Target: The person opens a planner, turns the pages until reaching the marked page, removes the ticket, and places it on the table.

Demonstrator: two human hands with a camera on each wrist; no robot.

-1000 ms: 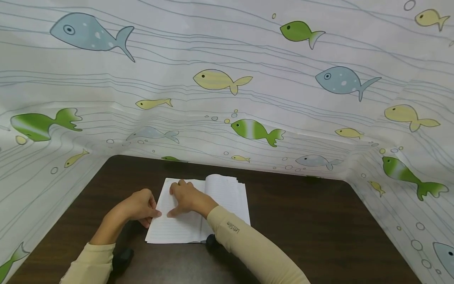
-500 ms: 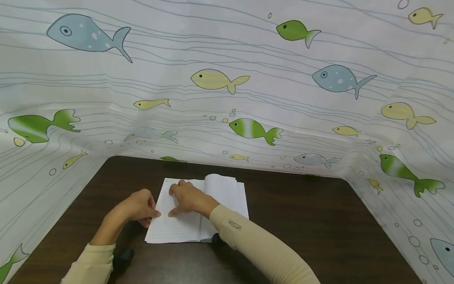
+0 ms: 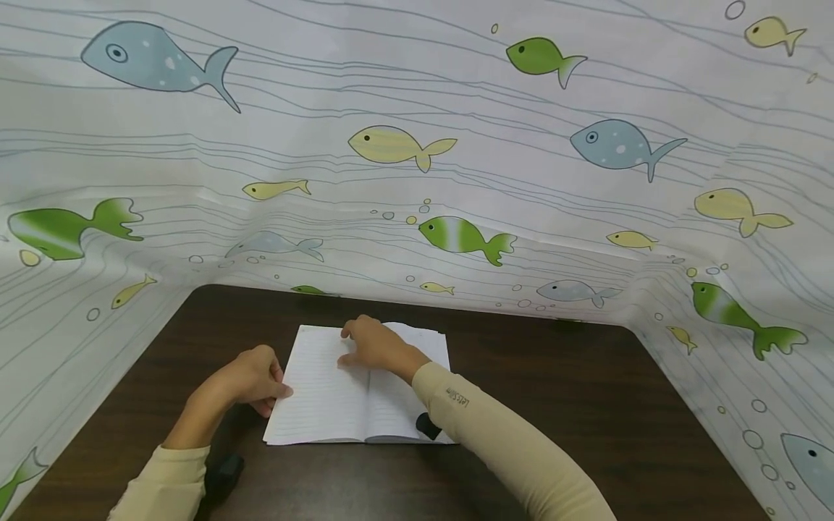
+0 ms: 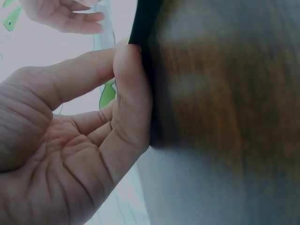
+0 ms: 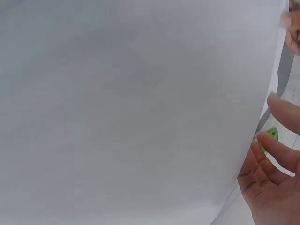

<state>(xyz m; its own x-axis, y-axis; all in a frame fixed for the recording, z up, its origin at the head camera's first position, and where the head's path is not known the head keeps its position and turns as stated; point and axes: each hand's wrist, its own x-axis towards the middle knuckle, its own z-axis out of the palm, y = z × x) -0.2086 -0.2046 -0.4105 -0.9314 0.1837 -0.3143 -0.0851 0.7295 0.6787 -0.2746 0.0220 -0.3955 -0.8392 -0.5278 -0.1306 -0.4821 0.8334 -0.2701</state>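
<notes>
Sheet (image 3: 293,108): white, printed with wavy lines and blue, green and yellow fish (image 3: 159,58); it stands behind the bench (image 3: 534,405) and along both its sides.
Bench: dark brown, wood-grained, shiny towards the near edge.
Notebook (image 3: 319,405): lies open on the bench, between and under the hands; its ruled left page faces up in full view, its right page is partly covered by the right forearm.
Right sleeve (image 3: 515,449): cream, lettered near the cuff, reaching in over the notebook's lower right corner.
Left sleeve (image 3: 163,485): cream, at the near left, well apart from the notebook.
Right hand (image 3: 376,344): above the upper middle of the notebook, near the fold, fingers loosely spread and gripping nothing; whether the fingertips touch paper, I cannot tell.
Left hand (image 3: 253,378): at the notebook's left edge, pinching it between thumb and fingers; the left wrist view shows a dark underside (image 4: 144,23) at the pinch.
Black objects (image 3: 428,426): one beside each cuff, too dark to make out.
</notes>
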